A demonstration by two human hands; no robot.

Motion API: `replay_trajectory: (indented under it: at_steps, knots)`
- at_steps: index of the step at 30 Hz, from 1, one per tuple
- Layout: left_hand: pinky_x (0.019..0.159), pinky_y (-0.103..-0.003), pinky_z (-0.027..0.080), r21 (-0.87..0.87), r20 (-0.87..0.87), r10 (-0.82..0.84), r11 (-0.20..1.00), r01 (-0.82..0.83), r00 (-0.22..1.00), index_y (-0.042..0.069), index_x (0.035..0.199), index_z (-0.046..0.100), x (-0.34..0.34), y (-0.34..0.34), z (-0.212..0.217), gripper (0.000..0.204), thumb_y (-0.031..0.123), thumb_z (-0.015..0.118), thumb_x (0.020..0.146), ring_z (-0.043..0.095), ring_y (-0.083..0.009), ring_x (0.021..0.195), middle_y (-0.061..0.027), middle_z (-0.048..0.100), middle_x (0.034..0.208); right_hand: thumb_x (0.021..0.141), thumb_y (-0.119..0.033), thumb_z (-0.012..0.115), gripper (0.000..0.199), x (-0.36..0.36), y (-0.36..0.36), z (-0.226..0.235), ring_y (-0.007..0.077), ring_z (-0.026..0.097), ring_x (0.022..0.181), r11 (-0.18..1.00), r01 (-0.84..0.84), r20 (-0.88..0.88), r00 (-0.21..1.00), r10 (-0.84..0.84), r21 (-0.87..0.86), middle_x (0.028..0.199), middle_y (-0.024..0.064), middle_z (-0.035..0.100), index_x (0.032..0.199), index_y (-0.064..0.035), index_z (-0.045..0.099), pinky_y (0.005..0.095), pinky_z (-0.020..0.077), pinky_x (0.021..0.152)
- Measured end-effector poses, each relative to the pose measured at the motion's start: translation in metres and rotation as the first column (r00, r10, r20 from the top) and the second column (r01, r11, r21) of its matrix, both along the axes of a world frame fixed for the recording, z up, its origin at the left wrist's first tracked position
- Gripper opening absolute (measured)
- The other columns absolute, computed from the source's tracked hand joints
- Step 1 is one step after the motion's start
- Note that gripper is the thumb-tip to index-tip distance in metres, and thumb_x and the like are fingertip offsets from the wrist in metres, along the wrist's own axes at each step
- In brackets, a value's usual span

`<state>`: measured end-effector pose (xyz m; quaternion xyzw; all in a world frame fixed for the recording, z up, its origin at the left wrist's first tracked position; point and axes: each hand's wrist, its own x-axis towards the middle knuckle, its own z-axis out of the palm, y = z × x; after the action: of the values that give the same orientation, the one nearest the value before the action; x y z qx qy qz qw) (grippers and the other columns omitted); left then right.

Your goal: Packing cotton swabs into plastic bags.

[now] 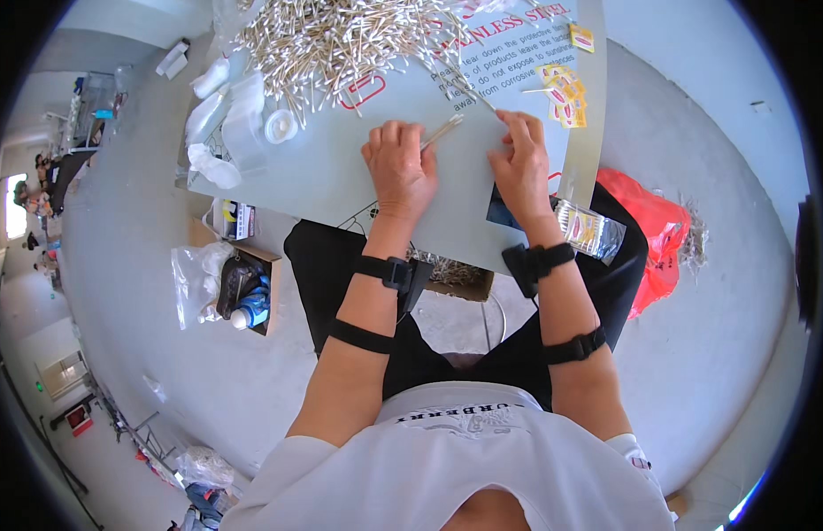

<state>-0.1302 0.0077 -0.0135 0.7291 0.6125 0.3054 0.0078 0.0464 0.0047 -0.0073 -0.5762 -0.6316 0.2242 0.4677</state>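
Note:
My left hand (403, 168) is closed around a small bunch of cotton swabs (443, 132), their tips poking out toward the right. A little to the right, my right hand (521, 161) pinches what looks like a single swab (481, 99) at its fingertips, slanting away to the far left. Beyond both hands a large loose heap of cotton swabs (341, 49) covers the far part of the grey table (327, 181). Several yellow labels (567, 97) lie at the far right, with one swab across them. By my right wrist rests a clear pack of swabs (588, 232).
White plastic sleeves (243, 119) and a white round roll (280, 126) sit at the table's left. A cardboard box with bottles (252, 296) stands on the floor at left, a red bag (650, 234) at right. Another box (460, 281) of swabs is below the table edge.

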Motion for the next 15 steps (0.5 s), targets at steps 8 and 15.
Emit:
replay_trajectory:
  at_steps: [8,15]
  knots:
    - [0.087,-0.045,0.036,-0.02,0.109,0.002,1.0,0.0,0.994,0.011,0.093,0.063,0.009,0.003,0.004,0.027,0.011,0.075,0.069,0.048,-0.0294,0.103,-0.0051,0.055,0.102,0.078,-0.011,0.066,0.028,-0.008,0.043,0.001,0.032,0.062,0.087,0.991,0.122,0.32,0.942,-0.101,-0.047,0.104,0.0134,0.058,0.106,-0.0069,0.065,0.0408,0.0524,0.076]
    - [0.084,-0.043,0.036,-0.005,0.136,-0.107,0.994,0.109,0.985,0.012,0.08,0.061,0.021,-0.012,-0.001,0.017,0.006,0.073,0.07,0.049,-0.028,0.097,-0.0027,0.055,0.095,0.078,-0.012,0.066,0.004,0.005,0.048,-0.003,0.0318,0.062,0.086,0.986,-0.009,0.3,0.952,0.059,-0.164,0.088,0.0098,0.058,0.082,-0.0096,0.066,0.042,0.0511,0.073]
